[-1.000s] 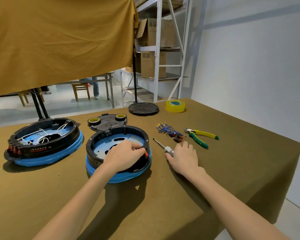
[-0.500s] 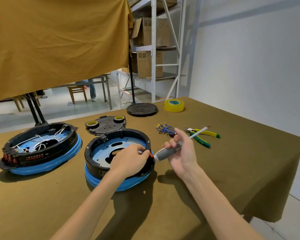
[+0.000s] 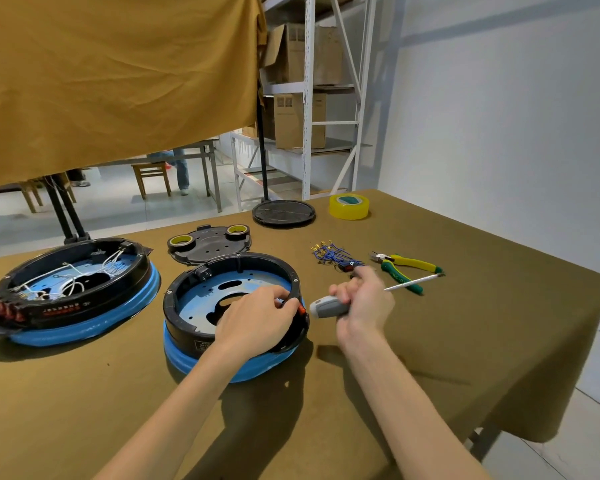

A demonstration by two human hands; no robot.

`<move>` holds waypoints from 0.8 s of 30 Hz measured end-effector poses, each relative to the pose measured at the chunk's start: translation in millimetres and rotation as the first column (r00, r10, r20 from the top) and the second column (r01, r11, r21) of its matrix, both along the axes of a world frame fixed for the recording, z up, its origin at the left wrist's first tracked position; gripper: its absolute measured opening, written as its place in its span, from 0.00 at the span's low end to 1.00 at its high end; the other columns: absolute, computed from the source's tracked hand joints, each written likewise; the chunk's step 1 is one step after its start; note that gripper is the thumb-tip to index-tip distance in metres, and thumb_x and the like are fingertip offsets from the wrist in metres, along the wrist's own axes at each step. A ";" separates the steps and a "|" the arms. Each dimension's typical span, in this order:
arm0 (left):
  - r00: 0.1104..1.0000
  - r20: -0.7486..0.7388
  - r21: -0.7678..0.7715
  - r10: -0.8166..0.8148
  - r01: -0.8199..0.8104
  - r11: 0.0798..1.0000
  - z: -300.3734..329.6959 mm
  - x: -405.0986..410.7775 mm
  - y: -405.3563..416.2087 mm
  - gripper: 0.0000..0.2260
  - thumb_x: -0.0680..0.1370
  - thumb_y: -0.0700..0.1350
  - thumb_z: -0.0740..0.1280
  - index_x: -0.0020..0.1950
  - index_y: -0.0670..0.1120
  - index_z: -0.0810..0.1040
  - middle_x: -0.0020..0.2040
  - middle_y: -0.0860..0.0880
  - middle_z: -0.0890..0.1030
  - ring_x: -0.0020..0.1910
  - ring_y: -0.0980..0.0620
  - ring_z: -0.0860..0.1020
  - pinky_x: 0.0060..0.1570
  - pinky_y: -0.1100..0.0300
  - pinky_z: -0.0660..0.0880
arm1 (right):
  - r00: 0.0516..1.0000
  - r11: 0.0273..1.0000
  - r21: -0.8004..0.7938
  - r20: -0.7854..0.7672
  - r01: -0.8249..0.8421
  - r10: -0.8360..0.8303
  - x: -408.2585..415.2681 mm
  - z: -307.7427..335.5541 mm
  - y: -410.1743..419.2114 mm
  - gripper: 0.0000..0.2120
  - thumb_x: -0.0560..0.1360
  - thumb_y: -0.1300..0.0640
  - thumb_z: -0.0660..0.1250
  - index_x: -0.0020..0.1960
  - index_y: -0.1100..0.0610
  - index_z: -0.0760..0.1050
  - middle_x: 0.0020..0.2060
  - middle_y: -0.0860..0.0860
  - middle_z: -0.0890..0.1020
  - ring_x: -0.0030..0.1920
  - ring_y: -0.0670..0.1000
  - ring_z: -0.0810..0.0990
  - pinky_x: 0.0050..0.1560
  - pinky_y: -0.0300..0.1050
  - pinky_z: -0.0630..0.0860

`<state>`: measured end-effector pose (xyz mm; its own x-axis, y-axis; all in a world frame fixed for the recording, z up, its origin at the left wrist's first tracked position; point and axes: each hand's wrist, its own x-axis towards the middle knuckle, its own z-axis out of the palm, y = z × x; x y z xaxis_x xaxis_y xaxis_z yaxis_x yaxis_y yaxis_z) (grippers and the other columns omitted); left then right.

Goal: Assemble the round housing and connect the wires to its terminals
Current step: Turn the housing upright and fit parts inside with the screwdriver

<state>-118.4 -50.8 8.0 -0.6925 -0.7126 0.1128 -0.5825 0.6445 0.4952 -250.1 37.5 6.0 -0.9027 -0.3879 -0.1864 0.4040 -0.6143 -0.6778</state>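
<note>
A round housing [image 3: 201,299] with a black ring and a blue base sits on the olive table in front of me. My left hand [image 3: 253,317] grips its right rim, fingers curled beside a small red part [image 3: 302,309]. Just right of the housing, my right hand [image 3: 362,299] holds a grey-handled screwdriver [image 3: 326,306] above the table, its metal shaft pointing right. A bundle of blue wires [image 3: 329,254] with brass terminals lies behind my right hand.
A second housing [image 3: 66,292] with white wires inside stands at the left. Behind lie a black plate [image 3: 208,245] carrying two tape rolls, a black round lid [image 3: 283,212], a yellow tape roll [image 3: 349,206] and green-yellow pliers [image 3: 406,266]. The table edge runs along the right.
My right hand picked the screwdriver up off the table and turned it so the handle points at the housing. My left hand stayed on the housing rim.
</note>
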 end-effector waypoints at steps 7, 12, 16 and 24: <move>1.000 -0.004 0.026 -0.014 0.014 1.000 1.7 1.3 -1.9 0.13 0.83 0.60 0.59 0.58 0.58 0.80 0.52 0.56 0.83 0.52 0.53 0.80 0.51 0.53 0.80 | 0.999 1.000 -0.003 0.028 0.020 -0.020 -4.1 -5.6 0.6 0.22 0.77 0.65 0.65 0.26 0.53 0.65 0.20 0.49 0.63 0.20 0.49 0.62 0.31 0.46 0.73; 1.000 0.018 0.022 0.000 0.000 1.000 1.4 2.5 -1.9 0.14 0.83 0.61 0.59 0.62 0.59 0.78 0.53 0.58 0.82 0.52 0.55 0.80 0.50 0.54 0.80 | 1.000 0.999 0.050 -0.026 -0.010 0.011 10.7 -10.2 -1.8 0.23 0.77 0.65 0.65 0.26 0.52 0.66 0.21 0.50 0.63 0.20 0.49 0.63 0.30 0.45 0.73; 0.999 0.029 0.040 -0.020 0.019 0.999 1.6 1.4 -1.1 0.14 0.83 0.62 0.59 0.62 0.59 0.77 0.54 0.59 0.80 0.51 0.55 0.80 0.50 0.54 0.80 | 1.000 1.000 -0.005 0.007 0.024 -0.024 2.8 -7.6 0.0 0.20 0.77 0.65 0.65 0.30 0.54 0.64 0.21 0.49 0.63 0.21 0.49 0.63 0.31 0.46 0.72; 0.999 0.040 0.000 -0.006 0.006 1.000 0.6 1.8 1.0 0.15 0.83 0.63 0.58 0.63 0.58 0.75 0.55 0.57 0.82 0.50 0.55 0.80 0.50 0.52 0.80 | 0.999 0.999 0.006 -0.012 0.039 -0.039 7.3 -5.8 -0.9 0.22 0.77 0.65 0.65 0.26 0.53 0.66 0.21 0.49 0.64 0.21 0.48 0.64 0.32 0.47 0.73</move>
